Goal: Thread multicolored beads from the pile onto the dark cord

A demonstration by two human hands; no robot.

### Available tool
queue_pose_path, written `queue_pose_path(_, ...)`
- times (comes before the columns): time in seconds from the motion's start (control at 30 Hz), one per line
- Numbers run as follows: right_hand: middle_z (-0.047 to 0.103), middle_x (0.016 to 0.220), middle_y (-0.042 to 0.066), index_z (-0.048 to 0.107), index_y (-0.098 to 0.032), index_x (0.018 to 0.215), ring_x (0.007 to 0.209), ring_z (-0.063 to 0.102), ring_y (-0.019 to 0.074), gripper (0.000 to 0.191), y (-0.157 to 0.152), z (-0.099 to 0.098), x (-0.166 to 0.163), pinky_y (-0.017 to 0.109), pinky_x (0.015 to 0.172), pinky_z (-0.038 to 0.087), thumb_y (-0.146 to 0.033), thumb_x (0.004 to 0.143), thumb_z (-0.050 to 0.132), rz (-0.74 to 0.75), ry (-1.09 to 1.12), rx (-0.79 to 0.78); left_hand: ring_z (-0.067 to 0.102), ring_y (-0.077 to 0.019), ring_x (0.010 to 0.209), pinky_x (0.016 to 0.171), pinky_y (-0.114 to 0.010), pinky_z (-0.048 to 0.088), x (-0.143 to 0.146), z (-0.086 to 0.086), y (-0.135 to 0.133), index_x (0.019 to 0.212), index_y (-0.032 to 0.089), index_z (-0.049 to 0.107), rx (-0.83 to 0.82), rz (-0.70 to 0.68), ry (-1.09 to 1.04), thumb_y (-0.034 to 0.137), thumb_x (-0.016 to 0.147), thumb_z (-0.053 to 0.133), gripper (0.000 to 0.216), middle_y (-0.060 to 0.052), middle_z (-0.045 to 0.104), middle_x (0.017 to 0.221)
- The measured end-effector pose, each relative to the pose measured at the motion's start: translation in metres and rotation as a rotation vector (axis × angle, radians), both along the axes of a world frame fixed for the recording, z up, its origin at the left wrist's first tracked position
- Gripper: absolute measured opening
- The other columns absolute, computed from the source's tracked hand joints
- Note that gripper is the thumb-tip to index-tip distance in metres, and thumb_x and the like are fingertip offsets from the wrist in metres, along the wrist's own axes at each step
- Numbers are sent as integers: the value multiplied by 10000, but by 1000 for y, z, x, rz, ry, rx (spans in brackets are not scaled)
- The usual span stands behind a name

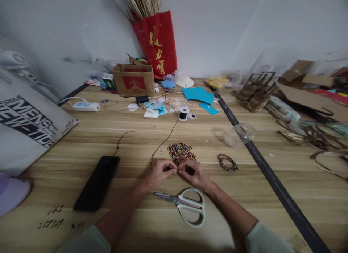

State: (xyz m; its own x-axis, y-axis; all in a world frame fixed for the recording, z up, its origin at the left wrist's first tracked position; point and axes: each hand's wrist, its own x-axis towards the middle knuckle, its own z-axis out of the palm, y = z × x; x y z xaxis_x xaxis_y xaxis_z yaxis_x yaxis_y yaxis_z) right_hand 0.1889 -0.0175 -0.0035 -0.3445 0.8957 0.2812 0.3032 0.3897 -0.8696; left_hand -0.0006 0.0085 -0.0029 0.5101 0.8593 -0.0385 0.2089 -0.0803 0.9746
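Pale sleeves (268, 242) edge my view, scissors (177, 199) beyond. My right hand (196, 174) pinches a reddish bead (178, 169); my left hand (160, 172) presses fingertips together beside it.

The back wall (217, 35) is pale gray, with a dark smudge (70, 59) on the left. The big table (81, 147) is light brown wood with streaky lines. A dark strip (272, 180) runs down its right side, and black numbers (50, 224) are written at its front left. The light is soft and dim.
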Motion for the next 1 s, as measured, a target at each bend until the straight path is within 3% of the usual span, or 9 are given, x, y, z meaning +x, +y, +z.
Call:
queue_pose_path(0.37, 590, 686, 17, 634, -161, 810, 602, 523, 121, 186, 0, 0, 1, 220, 543, 410, -336, 868, 605, 20, 19, -2, 626, -136, 668, 643, -232, 484, 2, 0, 0, 763, 136, 623, -84, 39, -51, 220, 687, 706, 141, -12, 663, 683)
queue_pose_path(0.53, 588, 685, 18, 630, -166, 807, 603, 530, 123, 179, 0, 0, 0, 222, 547, 418, -325, 877, 590, 21, 41, 4, 617, -127, 704, 680, -237, 493, -1, 1, 1, 779, 140, 613, -113, -23, -55, 235, 685, 706, 163, -16, 659, 741)
queue_pose_path(1.0, 598, 703, 19, 641, -161, 815, 618, 535, 119, 153, 1, -3, 1, 219, 563, 411, -301, 867, 609, 39, 33, 13, 645, -147, 751, 687, -229, 462, -4, 0, 3, 823, 157, 606, -35, -56, -8, 196, 763, 597, 72, -24, 675, 773)
